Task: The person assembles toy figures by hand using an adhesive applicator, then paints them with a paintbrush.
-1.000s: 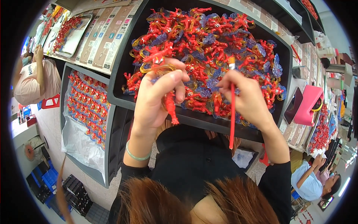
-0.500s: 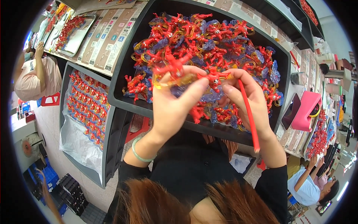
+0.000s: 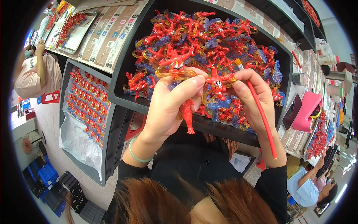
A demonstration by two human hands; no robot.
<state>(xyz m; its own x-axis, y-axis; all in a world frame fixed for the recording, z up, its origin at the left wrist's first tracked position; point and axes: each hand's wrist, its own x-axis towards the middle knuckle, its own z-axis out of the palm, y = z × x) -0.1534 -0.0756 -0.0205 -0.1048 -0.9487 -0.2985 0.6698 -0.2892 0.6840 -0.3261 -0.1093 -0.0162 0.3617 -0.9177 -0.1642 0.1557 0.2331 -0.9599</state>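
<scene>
Over a black tray (image 3: 121, 99) full of red toy figurines with blue clear bases and yellow clear rings, I work with both hands close together. My left hand (image 3: 166, 102) is closed around a red figurine (image 3: 175, 61) with a yellow ring, and a red limb-like part (image 3: 187, 117) hangs below the fingers. With thumb and forefinger, my right hand (image 3: 257, 95) pinches the arm of another red figurine (image 3: 217, 81), which sits between the hands. A paintbrush (image 3: 263, 119) with a red handle also rests in the right hand, bristles pointing away from me.
At left, a grey tray (image 3: 106, 156) holds rows of similar figurines on white paper. A pink holder (image 3: 307, 112) and a dark phone (image 3: 292, 111) lie at right on the table. Co-workers (image 3: 41, 74) sit at both sides, one in a light blue shirt (image 3: 304, 186).
The brush handle has swung down and to the right, and its bristles now show. My left hand has turned, showing the lower red part more fully. Both hands still hold figurines.
</scene>
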